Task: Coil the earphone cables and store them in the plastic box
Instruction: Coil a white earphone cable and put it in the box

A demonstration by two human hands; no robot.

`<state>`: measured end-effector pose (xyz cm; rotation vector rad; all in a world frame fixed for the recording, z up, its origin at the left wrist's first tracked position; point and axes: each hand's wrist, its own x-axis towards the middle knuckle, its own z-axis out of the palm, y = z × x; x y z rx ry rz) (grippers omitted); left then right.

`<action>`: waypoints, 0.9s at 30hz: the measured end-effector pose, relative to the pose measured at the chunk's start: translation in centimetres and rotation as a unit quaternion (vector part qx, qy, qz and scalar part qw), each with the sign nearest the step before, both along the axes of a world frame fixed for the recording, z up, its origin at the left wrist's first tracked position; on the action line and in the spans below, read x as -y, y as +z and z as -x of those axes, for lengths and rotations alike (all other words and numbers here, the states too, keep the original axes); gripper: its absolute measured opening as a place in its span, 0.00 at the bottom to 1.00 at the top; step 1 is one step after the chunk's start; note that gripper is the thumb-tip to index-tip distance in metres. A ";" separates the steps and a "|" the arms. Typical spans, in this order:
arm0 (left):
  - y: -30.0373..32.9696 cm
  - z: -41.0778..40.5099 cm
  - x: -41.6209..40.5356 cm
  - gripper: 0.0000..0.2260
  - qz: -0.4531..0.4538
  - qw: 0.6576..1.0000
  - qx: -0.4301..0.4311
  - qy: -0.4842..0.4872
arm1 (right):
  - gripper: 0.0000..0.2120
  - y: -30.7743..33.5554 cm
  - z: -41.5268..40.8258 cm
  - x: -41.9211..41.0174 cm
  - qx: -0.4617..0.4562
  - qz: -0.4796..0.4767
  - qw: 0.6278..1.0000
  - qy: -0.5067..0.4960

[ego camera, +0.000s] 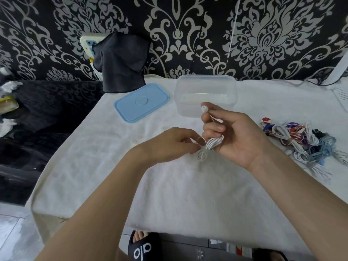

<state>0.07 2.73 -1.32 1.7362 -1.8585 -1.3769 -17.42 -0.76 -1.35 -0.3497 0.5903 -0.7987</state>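
Note:
A white earphone cable [213,143] is looped in several turns around the fingers of my right hand [237,136], above the middle of the table. One white earbud [204,109] sticks up above that hand's fingertips. My left hand [169,144] pinches the cable's loose end beside the coil, and a small bundle hangs just below. The clear plastic box [205,85] stands open behind my hands, nothing visible inside. Its light blue lid [141,101] lies flat to the left of it.
A tangled pile of white, blue, purple and red earphone cables [308,144] lies at the table's right edge. A white towel [169,194] covers the table. A black cloth [120,61] hangs at the back left over a wall socket. Dark sofa to the left.

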 end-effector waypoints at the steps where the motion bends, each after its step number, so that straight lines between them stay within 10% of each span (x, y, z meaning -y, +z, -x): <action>1: -0.1 0.0 0.1 0.08 0.006 1.000 0.000 -0.005 | 0.08 0.0 0.0 0.0 -0.002 0.002 1.000 -0.001; 7: -0.3 -0.4 0.3 0.10 0.047 0.999 0.006 0.026 | 0.11 -0.2 0.3 0.4 -0.050 0.035 0.997 -0.039; 14: 0.6 -0.8 0.2 0.09 0.052 0.997 -0.009 0.063 | 0.13 -1.6 0.2 0.3 -0.402 0.192 0.892 -0.083; 27: -0.1 -0.8 0.4 0.07 0.196 0.979 0.015 0.059 | 0.07 -1.6 -1.0 -0.8 -0.345 0.212 0.914 0.002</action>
